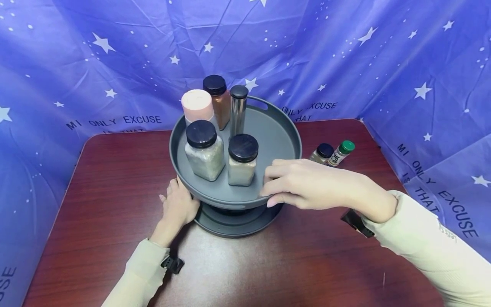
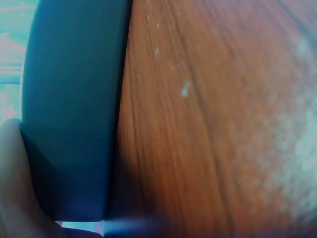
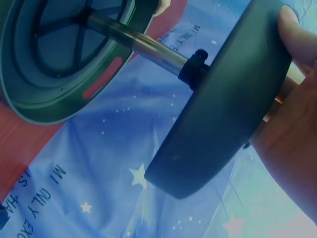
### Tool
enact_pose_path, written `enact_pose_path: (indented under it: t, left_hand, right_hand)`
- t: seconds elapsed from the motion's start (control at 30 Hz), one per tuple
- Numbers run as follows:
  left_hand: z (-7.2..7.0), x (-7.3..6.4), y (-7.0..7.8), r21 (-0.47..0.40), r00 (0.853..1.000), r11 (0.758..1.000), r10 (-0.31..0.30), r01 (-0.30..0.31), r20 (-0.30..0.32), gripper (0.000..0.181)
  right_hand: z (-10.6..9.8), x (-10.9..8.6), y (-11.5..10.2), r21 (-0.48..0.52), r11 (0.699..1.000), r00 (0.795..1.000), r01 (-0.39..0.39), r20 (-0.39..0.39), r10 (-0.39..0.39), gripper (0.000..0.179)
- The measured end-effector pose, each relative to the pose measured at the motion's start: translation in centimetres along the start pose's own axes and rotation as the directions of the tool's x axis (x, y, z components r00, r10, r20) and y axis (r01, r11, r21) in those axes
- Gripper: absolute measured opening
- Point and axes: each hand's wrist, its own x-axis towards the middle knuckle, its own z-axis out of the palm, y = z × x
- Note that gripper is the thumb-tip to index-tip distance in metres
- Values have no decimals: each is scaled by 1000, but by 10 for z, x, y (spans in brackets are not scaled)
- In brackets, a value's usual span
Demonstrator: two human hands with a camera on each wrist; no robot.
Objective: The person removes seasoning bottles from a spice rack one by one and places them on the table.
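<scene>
A dark grey two-tier turntable stands on the table, its upper tray (image 1: 270, 132) above its lower tray (image 1: 232, 231). My right hand (image 1: 303, 185) grips the upper tray's rim at the front right, thumb on the outer wall in the right wrist view. At the lower tier's left side, my left hand (image 1: 178, 204) holds its edge; the upper tray partly hides it. The left wrist view has the thumb against the dark tray wall (image 2: 74, 109). A metal post (image 3: 148, 49) joins the tiers.
On the upper tray stand two front black-lidded jars (image 1: 207, 160) (image 1: 241, 172), a pink-capped container (image 1: 197, 106), a brown-filled jar (image 1: 221, 106) and a slim metal cylinder (image 1: 238, 113). A black-capped jar (image 1: 321, 153) and green-capped bottle (image 1: 340, 154) stand on the table. Starry blue cloth (image 1: 245, 47) hangs behind.
</scene>
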Motion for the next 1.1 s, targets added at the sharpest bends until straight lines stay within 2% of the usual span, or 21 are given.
enact_pose_path:
  t: [0.27, 0.53, 0.8, 0.9, 1.1]
  left_hand:
    - [0, 0, 0, 2, 1000, 1000, -5, 5, 9, 80]
    - [-1, 1, -1, 2, 1000, 1000, -10, 10, 16, 79]
    - [0, 1, 0, 1, 1000, 1000, -6, 6, 14, 79]
    - [0, 1, 0, 1, 1000, 1000, -5, 5, 12, 80]
    - [-1, 2, -1, 0, 1000, 1000, -6, 6, 15, 81]
  right_hand:
    - [-6, -10, 8, -51, 998, 999, -28, -21, 26, 15]
    - [-21, -15, 14, 18, 983, 983, -184, 24, 184, 26]
    - [-25, -22, 26, 33, 978, 978, -206, -9, 207, 31]
    - [-26, -24, 26, 19, 975, 975, -223, -16, 224, 33]
    - [-34, -24, 13, -21, 964, 964, -265, 31, 266, 34]
